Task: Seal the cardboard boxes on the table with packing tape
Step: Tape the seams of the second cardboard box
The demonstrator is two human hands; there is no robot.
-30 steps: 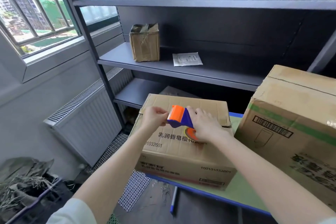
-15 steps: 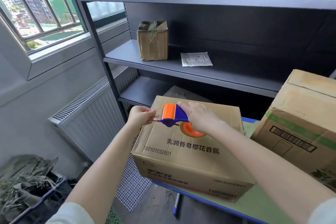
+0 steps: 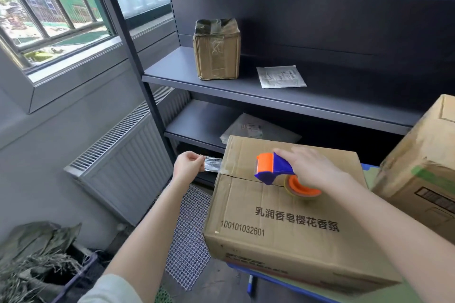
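Gripping orange-and-blue tape dispenser (image 3: 270,167) in right grip (image 3: 312,170), curled round the handle, pressed onto centre seam of soap carton (image 3: 283,224) on green bench (image 3: 349,294). Pinching free end of clear tape (image 3: 213,165) in left grip (image 3: 188,166), closed tight on it, held in air just off carton's left top edge. Stretched taut from there over that edge and along seam to dispenser. Sitting with carton's left end at bench's left edge, maybe overhanging, cannot tell. Open room left of carton, above mesh floor mat (image 3: 189,241), out to radiator (image 3: 123,162). Tighter on right: second carton (image 3: 423,167) near, small gap. Behind: shelving unit (image 3: 270,98) close past carton's far edge
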